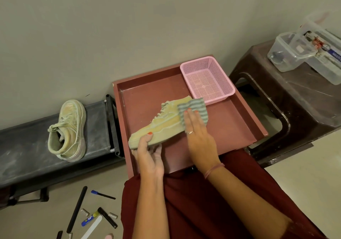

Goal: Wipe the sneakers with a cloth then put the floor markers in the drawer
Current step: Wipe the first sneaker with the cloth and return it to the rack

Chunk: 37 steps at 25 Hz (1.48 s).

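Mid-frame over the drawer (239, 120), our left hand (149, 157) grips the sneaker (162, 126) by its toe while right hand (197, 133) fingers press the cloth (193, 107) flat. Shoe seems light but floppy, so grab the stiff sole.

I am seeing the drawer (239, 126) lying open, its right and near floor bare enough for a hand to pass. The pink basket (207, 80) is filling the far right corner. The sneaker (162, 122), the cloth (192, 109), my left hand (149, 152) and right hand (197, 135) are taking up the middle. Markers (99, 214) are lying scattered on the floor at lower left, with gaps between them. The bench (22, 146) is carrying the second sneaker (68, 129).
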Each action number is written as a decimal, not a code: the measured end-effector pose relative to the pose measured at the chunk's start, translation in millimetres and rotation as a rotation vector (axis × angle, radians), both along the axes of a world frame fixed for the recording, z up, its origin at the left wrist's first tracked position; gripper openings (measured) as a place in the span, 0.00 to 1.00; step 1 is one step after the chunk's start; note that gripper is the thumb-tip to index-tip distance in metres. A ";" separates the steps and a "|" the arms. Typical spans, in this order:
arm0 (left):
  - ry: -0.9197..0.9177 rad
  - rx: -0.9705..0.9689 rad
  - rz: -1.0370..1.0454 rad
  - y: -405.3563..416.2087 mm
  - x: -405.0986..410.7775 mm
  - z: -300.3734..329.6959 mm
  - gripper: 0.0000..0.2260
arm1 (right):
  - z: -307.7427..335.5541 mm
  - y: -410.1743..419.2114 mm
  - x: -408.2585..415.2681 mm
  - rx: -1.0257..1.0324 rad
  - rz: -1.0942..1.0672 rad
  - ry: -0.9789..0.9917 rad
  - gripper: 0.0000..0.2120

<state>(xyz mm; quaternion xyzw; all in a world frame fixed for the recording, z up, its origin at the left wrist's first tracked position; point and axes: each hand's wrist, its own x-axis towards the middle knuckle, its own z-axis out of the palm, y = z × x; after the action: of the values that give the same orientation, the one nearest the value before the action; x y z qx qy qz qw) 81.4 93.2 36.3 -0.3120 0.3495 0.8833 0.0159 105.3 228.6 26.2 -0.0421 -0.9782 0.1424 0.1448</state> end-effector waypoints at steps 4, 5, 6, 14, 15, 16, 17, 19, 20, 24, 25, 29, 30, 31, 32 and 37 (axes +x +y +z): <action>-0.026 0.036 -0.013 -8.4 2.6 2.2 0.23 | 1.4 57.3 -26.6 -0.763 -0.036 -0.238 0.35; -0.047 0.080 -0.007 -8.8 2.5 2.3 0.23 | 10.8 62.6 -28.3 -0.988 0.010 -0.306 0.32; -0.069 0.122 -0.002 -8.5 1.8 1.9 0.23 | 21.0 65.7 -25.8 -1.168 0.034 -0.353 0.30; -0.080 0.232 -0.194 0.9 3.1 8.6 0.28 | 46.0 78.4 0.1 -1.963 -0.045 -0.372 0.24; -0.076 0.233 -0.221 3.4 2.6 10.9 0.27 | 46.3 75.3 0.6 -1.947 -0.079 -0.299 0.27; -0.070 0.227 -0.237 6.2 2.7 11.7 0.25 | 48.0 73.1 1.5 -1.942 -0.092 -0.213 0.30; -0.070 0.199 -0.259 9.3 3.9 12.3 0.25 | 50.8 71.3 2.4 -1.929 -0.081 -0.137 0.31; -0.083 -0.038 -0.356 14.7 8.7 16.0 0.36 | 59.2 66.7 6.1 -1.833 -0.081 -0.017 0.26; -0.072 -0.241 -0.430 15.8 13.4 18.6 0.45 | 63.5 64.1 8.7 -1.759 -0.116 0.025 0.24; 0.365 -1.121 -0.735 18.4 26.1 42.8 0.63 | 82.7 52.6 18.7 -1.573 -0.145 0.081 0.25; 0.484 -1.235 -0.798 20.3 23.8 52.2 0.63 | 85.1 49.0 21.0 -1.555 -0.123 0.066 0.25; 0.655 -1.342 -0.921 27.7 11.0 80.5 0.55 | 93.1 39.4 29.0 -1.464 0.008 -0.066 0.27; 0.662 -1.326 -0.916 26.6 9.6 83.8 0.54 | 96.4 44.4 28.6 -1.450 0.063 -0.134 0.28; 0.656 -1.310 -0.895 23.4 9.6 86.0 0.54 | 100.0 52.4 28.3 -1.464 0.141 -0.234 0.29; 0.641 -1.304 -0.870 18.7 11.0 86.6 0.54 | 104.2 61.5 29.2 -1.501 0.240 -0.364 0.32; 0.615 -1.280 -0.777 13.4 27.7 89.6 0.50 | 116.9 76.8 35.3 -1.083 0.369 -0.562 0.44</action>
<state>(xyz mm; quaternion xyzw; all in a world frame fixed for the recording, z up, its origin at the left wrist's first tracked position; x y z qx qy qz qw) 109.1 106.6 125.9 0.1401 0.8596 0.4895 0.0433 140.6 305.4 143.1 0.0239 -0.7595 0.6228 -0.1862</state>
